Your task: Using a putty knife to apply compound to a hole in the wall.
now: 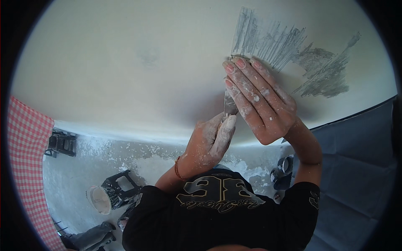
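Note:
My left hand (211, 140) is closed round the handle of a putty knife (228, 104), whose metal blade lies against a pale wall (125, 62). Stretched out flat, the fingers of my right hand (266, 102) lie over the blade and hide most of it. White, dried filler coats both hands. Just above my right fingertips begins a streaky grey patch of filler (268, 37). Another grey patch (328, 73) spreads farther right on the wall.
A bucket (99, 199) of pale material stands at lower left beside a black plastic stool (123, 184). White spatter marks the floor (144, 167). Red-and-white checked cloth (29, 154) hangs at left, a blue-grey sheet (351, 167) at right. Small containers (284, 165) stand below my right forearm.

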The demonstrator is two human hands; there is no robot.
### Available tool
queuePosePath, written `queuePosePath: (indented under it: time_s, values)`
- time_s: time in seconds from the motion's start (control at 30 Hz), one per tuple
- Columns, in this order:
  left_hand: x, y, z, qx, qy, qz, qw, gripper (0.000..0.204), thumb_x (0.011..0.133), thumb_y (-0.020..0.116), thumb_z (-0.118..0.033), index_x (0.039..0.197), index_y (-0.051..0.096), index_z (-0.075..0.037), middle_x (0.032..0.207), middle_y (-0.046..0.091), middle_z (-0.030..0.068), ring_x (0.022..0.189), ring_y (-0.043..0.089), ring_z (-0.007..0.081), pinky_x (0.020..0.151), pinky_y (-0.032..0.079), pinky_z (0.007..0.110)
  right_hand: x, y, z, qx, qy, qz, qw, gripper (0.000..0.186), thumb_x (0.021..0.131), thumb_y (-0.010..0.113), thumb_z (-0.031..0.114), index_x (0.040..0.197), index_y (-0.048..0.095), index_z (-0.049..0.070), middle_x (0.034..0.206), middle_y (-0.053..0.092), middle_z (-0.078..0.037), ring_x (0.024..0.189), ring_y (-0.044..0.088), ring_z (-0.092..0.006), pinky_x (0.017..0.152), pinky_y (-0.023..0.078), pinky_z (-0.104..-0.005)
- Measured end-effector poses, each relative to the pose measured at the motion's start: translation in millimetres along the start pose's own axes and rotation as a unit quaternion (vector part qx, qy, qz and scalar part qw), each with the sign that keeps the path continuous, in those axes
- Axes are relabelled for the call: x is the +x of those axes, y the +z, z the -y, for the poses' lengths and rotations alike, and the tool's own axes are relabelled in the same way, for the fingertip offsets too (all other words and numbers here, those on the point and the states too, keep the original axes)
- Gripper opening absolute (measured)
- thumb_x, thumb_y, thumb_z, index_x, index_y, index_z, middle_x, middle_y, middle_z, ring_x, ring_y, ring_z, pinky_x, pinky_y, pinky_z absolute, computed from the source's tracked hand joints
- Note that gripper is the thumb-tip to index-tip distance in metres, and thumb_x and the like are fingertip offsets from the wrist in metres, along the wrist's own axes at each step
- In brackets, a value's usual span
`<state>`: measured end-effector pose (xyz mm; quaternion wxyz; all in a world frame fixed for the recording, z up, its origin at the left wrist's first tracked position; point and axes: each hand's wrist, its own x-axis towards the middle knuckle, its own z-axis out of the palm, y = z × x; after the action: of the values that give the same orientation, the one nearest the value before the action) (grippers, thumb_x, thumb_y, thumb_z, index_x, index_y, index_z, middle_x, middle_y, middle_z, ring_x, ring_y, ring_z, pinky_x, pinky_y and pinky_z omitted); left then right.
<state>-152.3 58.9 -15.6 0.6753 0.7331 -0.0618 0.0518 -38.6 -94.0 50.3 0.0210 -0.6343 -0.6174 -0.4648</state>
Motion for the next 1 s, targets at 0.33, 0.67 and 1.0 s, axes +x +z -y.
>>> queuePosePath:
  time_s: [0.33, 0.67, 1.0]
  values:
    - [6, -2, -9, -0.01, 0.022, -0.005, 1.0, 0.04, 0.109, 0.048, -0.031, 0.086, 0.056, 0.0, 0.057, 0.05, 0.0066, 0.05, 0.05, 0.0184, 0.054, 0.042, 0.035, 8, -2, -9, -0.02, -0.007, -0.029, 0.999, 0.023, 0.088, 0.066, 0.009, 0.105, 0.074, -0.004, 0.122, 0.072, -0.021, 0.123, 0.066, -0.0342, 0.108, 0.054, -0.0478]
    - [18, -6, -28, -0.021, 0.044, -0.035, 0.998, 0.047, 0.111, 0.045, -0.037, 0.081, 0.054, -0.001, 0.056, 0.046, 0.0006, 0.052, 0.047, 0.0105, 0.052, 0.04, 0.031, 28, -10, -22, -0.031, 0.001, -0.061, 0.998, 0.024, 0.088, 0.065, 0.01, 0.105, 0.074, -0.004, 0.124, 0.072, -0.019, 0.124, 0.066, -0.0321, 0.11, 0.052, -0.0464]
    - [-3, 7, -23, -0.03, 0.044, -0.022, 0.998, 0.042, 0.11, 0.047, -0.033, 0.085, 0.055, -0.002, 0.057, 0.048, 0.0013, 0.051, 0.048, 0.0108, 0.052, 0.041, 0.03, 18, -27, -9, -0.042, 0.001, -0.045, 0.998, 0.026, 0.089, 0.066, 0.012, 0.11, 0.074, -0.002, 0.126, 0.072, -0.017, 0.125, 0.065, -0.0303, 0.11, 0.052, -0.0439]
